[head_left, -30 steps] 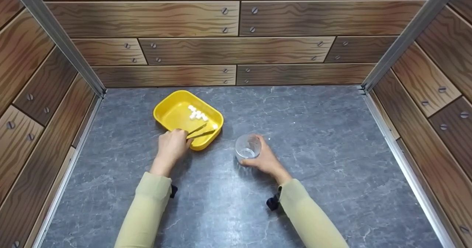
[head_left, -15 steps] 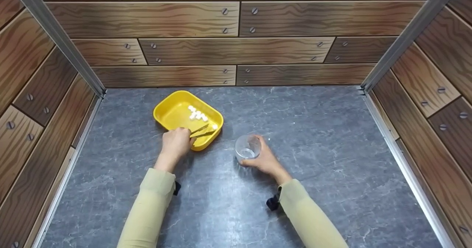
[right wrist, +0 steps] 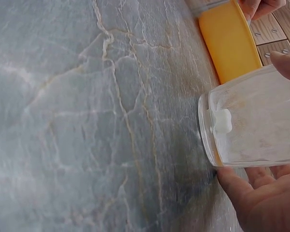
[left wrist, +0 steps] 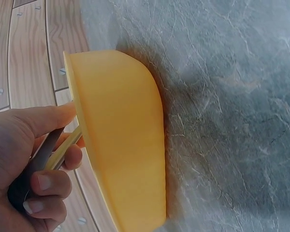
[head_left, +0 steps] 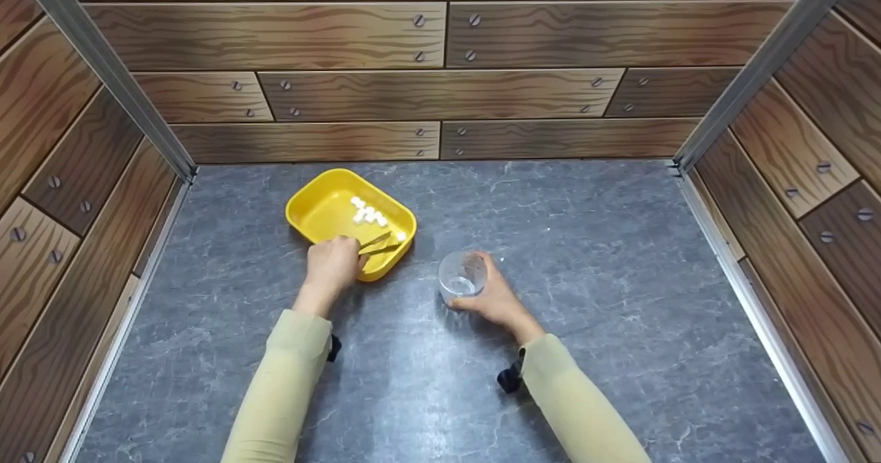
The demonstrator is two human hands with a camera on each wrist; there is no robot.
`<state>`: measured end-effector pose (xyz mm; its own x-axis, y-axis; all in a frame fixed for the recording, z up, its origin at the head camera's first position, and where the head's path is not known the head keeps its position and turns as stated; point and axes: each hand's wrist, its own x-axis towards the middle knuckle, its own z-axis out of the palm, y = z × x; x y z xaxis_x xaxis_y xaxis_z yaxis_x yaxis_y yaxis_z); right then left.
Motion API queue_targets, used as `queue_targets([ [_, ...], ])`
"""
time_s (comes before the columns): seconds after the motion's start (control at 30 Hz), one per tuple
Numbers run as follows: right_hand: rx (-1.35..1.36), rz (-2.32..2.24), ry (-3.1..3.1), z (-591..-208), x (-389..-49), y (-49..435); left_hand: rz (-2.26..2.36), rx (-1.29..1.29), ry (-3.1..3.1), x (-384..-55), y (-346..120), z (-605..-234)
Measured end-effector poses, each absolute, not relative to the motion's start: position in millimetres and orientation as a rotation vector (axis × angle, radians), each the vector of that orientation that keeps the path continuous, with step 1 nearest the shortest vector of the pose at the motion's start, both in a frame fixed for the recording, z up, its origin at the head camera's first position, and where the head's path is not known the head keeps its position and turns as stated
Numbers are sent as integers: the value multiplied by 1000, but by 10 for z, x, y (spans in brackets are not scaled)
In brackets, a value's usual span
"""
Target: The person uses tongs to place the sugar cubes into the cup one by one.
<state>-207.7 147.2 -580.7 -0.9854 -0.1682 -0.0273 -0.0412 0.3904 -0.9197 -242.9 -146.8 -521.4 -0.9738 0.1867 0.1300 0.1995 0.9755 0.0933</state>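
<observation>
My left hand (head_left: pixel 333 265) holds metal tongs (head_left: pixel 378 249) over the near side of a yellow tray (head_left: pixel 313 208). The tongs' arms stand apart, their tips close to a lone small white piece (head_left: pixel 401 236) by the tray's right wall. Several more white pieces (head_left: pixel 369 214) lie in a cluster farther back in the tray. In the left wrist view, thumb and curled fingers wrap the tongs (left wrist: pixel 41 154) right at the tray's rim. My right hand (head_left: pixel 497 296) grips a clear glass (head_left: pixel 454 270) standing upright to the right. Through its wall, one white piece (right wrist: pixel 223 121) shows at the bottom.
The grey marbled tabletop (head_left: pixel 606 270) carries everything. Wood-patterned walls (head_left: pixel 440 95) enclose it at the back and both sides, with metal strips (head_left: pixel 750 305) along the side edges. Tiny white specks lie beyond the glass.
My left hand has shifted slightly right and forward, bringing the tongs' tips nearer the lone white piece. The right hand and the glass stay where they were.
</observation>
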Motion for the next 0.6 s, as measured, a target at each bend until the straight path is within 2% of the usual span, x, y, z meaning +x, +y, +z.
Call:
queue_targets([
  [0.6, -211, -1666, 2528, -5809, -2075, 1472, -153, -325, -2963, -2451, -1414, -5219],
])
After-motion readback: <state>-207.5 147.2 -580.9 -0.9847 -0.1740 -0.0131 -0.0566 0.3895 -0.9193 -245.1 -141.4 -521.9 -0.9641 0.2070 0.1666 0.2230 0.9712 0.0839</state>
